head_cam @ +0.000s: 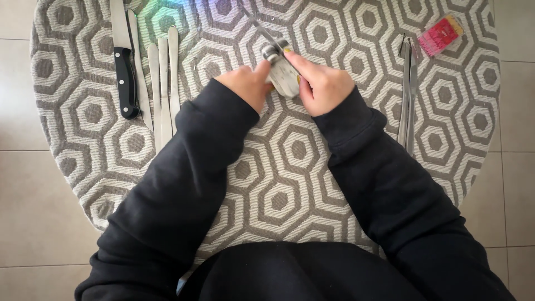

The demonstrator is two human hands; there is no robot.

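Far left on the round hexagon-pattern cloth (290, 167): black-handled knife (123, 67), blade pointing away; just beside it a row of plain metal table knives (163, 83), side by side, some touching; centre: left hand (248, 85) curled, thumb pressed against the side of a small grey knife sharpener (281, 69); sharpener sits upper centre of the cloth, between both hands; a thin blade (257, 27) sticks out of its top, angled up-left; right hand (322, 83) closed around the sharpener's right side, fingertips on top; further right two long metal knives (408, 89) lying parallel, touching; top right a small pink packet (441, 34), apart from the rest.
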